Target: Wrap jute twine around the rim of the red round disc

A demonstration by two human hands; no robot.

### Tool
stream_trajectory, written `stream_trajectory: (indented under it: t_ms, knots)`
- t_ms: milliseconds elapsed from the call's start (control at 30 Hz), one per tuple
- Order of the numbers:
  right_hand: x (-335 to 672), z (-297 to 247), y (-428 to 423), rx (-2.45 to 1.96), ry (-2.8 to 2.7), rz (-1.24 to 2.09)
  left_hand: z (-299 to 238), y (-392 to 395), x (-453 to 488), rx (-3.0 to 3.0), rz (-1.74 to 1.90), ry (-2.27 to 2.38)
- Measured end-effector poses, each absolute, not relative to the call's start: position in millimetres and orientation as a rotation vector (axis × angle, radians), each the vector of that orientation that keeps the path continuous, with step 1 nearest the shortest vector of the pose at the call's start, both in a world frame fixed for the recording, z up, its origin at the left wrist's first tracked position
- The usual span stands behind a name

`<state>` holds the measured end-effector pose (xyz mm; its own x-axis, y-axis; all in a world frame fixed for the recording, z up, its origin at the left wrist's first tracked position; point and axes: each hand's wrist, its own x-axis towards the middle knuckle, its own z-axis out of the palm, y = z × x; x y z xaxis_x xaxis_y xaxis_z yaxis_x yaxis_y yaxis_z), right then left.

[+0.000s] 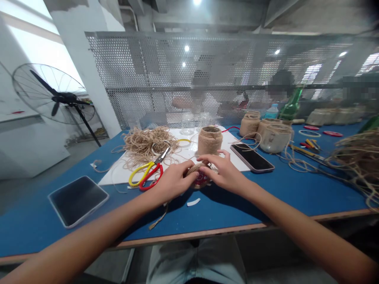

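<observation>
My left hand [181, 178] and my right hand [222, 171] meet near the table's front, fingers closed around a small round twine-wrapped ring [201, 180] with a red and white patterned inside. My fingers hide part of it. Just beyond them stands a jar wrapped in jute twine [210, 141]. Scissors with one yellow and one red handle [150, 173] lie open, left of my left hand. Behind the scissors is a loose heap of jute twine [148, 144]. A small white strip [193, 202] rests on the blue table in front of my hands.
A phone [253, 157] lies on the right, a dark tablet-like slab [78, 201] on the left. Wrapped jars [250, 124], a glass jar [276, 138], a green bottle [293, 104] and more twine [355, 157] stand or lie right. A perforated metal screen [166, 79] closes the back.
</observation>
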<state>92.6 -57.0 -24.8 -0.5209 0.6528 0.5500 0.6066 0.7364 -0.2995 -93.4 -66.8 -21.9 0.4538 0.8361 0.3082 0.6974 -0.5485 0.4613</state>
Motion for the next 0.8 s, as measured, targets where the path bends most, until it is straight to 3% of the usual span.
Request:
stream_trajectory:
  t_ms: [267,800]
  knots:
    - [94.1,-22.1,-57.8,-0.987,-2.277,0.168,-18.7,-63.7,-96.5,2.375,0.779,1.185]
    - [91.7,-25.8,-57.5,-0.971,-2.338,0.087,-26.6,-64.7,-94.7,2.51,0.742,1.394]
